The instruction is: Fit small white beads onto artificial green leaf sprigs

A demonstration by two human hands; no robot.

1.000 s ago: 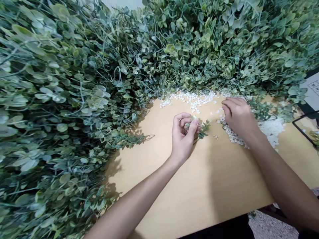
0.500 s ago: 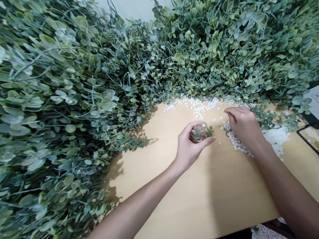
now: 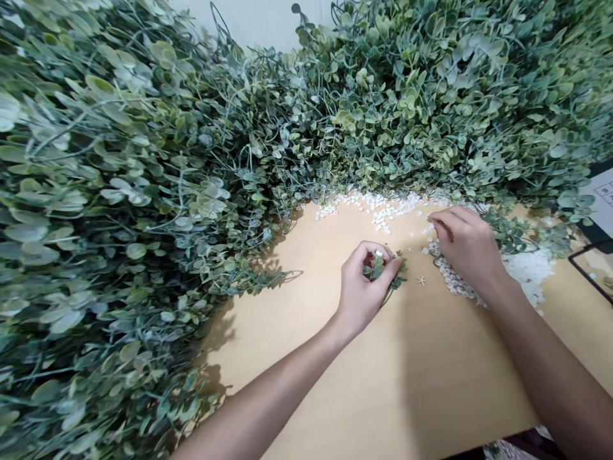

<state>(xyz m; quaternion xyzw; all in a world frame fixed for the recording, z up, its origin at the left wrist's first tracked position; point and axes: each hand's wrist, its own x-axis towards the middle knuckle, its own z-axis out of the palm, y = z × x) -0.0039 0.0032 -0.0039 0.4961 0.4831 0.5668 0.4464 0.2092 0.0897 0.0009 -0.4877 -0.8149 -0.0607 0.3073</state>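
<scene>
My left hand (image 3: 364,284) is closed around a small sprig of artificial leaves (image 3: 398,268), thumb and fingers pinching it above the table (image 3: 335,377). A little white piece (image 3: 378,254) shows among the leaves between the fingers. Over the small white pieces (image 3: 453,276) at the right, my right hand (image 3: 467,246) has its thumb and fingertips pressed together. Whatever those fingertips hold, if anything, is too small to make out. Star-shaped white pieces (image 3: 421,280) lie loose on the wood between my hands.
Dense heaps of artificial foliage (image 3: 143,211) line the left side and back of the table. More white pieces (image 3: 383,211) are strewn along the back. A pale pile (image 3: 534,271) lies beyond my right wrist, and a dark-framed object (image 3: 589,275) stands at the right edge.
My left thumb has closed in on the sprig, and the leaves have turned within the hand. My right hand stays over nearly the same spot, fingertips still together.
</scene>
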